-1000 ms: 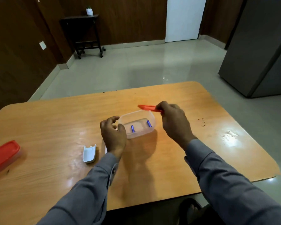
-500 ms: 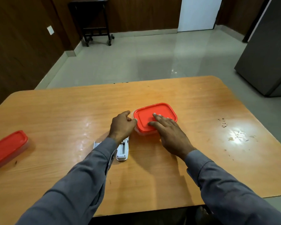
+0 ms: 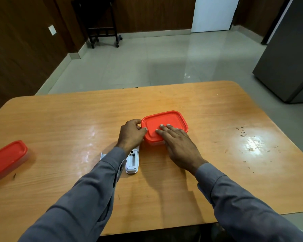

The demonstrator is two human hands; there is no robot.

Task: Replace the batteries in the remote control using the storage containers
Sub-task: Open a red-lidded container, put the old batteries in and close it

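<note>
A clear container with a red lid (image 3: 166, 122) sits at the table's middle. My right hand (image 3: 177, 145) lies flat on the lid, fingers spread and pressing down. My left hand (image 3: 130, 134) grips the container's left edge, thumb on the lid's rim. The white remote control (image 3: 133, 161) lies back-up just below my left wrist, its battery bay uncovered. A corner of its white battery cover (image 3: 102, 155) peeks out from under my left sleeve. A second red-lidded container (image 3: 6, 158) rests at the table's left edge.
The wooden table (image 3: 217, 172) shows glare and dark specks on its right side. Beyond it lie a tiled floor, a dark wheeled stand (image 3: 101, 20) at the back wall and a grey cabinet (image 3: 290, 55) on the right.
A second ago my right hand held the red lid above the open container with two batteries inside. The lid now sits on the container, and both hands press on it.
</note>
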